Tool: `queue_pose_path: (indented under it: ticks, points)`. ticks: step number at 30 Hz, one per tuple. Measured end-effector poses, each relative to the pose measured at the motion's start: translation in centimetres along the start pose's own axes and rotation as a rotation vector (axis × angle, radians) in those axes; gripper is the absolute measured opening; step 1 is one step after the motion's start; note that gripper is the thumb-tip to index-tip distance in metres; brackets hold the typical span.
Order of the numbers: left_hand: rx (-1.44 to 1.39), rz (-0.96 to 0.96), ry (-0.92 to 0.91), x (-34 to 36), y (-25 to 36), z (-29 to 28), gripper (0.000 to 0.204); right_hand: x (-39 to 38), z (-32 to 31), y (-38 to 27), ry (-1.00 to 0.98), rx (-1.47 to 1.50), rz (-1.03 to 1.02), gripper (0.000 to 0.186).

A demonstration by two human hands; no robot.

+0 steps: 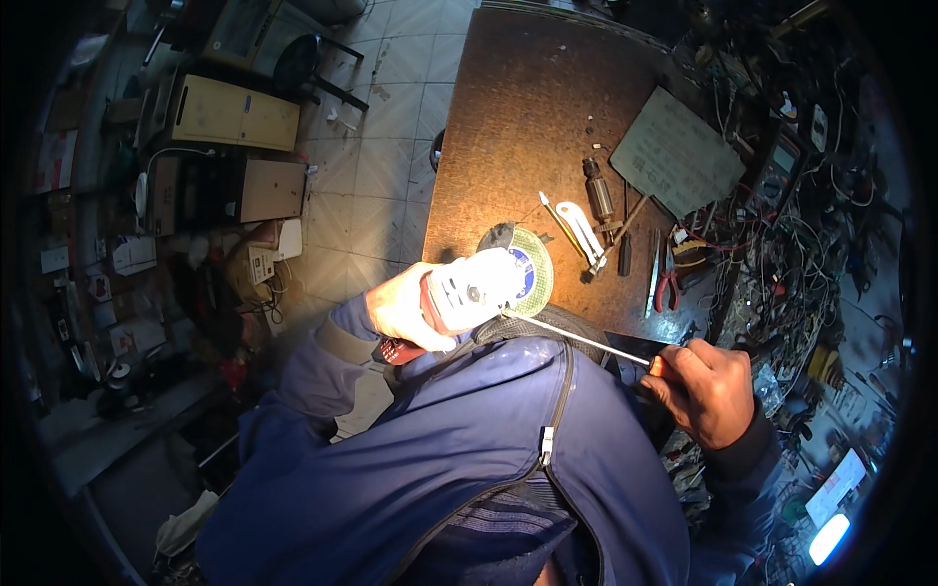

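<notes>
Overlapping the near edge of the wooden table (508,117), just above the person's lap, an angle grinder (467,293) shows its greenish disc (543,269). The left hand (405,308) wraps round the grinder's body; the right hand (705,391) is closed on the handle of a screwdriver (586,338), its tip at the grinder's head, though contact cannot be told. A sideways push could skid the tip into the disc or jacket (469,430); a loosened left grip could tip the grinder lapward. Beyond lie pliers (667,288) and a green board (677,151).
</notes>
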State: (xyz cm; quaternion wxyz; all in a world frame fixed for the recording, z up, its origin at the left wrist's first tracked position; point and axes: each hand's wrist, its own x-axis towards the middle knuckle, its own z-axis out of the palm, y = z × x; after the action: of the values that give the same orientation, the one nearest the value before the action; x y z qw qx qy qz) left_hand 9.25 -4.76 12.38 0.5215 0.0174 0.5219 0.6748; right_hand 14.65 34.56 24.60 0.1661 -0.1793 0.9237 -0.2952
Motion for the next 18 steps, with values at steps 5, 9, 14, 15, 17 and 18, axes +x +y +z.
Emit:
queue_pose_path:
  ticks: [5, 9, 14, 15, 17, 18]
  points:
    - [0.22, -0.034, -0.021, 0.3, 1.1, 0.6, 0.065, 0.8, -0.6, -0.4, -0.023, -0.062, -0.06, 0.026]
    - [0.218, -0.032, 0.004, 0.3, 0.2, 0.9, 0.066, 1.1, -1.1, -0.6, -0.043, -0.187, -0.136, 0.027]
    - [0.195, -0.036, 0.016, 0.3, -0.8, 1.0, 0.069, 2.1, -2.0, -1.3, -0.093, -0.256, -0.188, 0.026]
    - [0.206, -0.023, 0.006, 0.3, -1.0, 0.9, 0.071, 2.1, -2.0, -1.3, -0.097, -0.255, -0.191, 0.026]
    - [0.227, 0.003, -0.013, 0.3, -1.3, 0.6, 0.073, 2.2, -2.1, -1.4, -0.107, -0.254, -0.198, 0.026]
    - [0.218, 0.003, -0.007, 0.3, -1.3, 0.7, 0.074, 2.2, -2.2, -1.5, -0.112, -0.267, -0.194, 0.025]
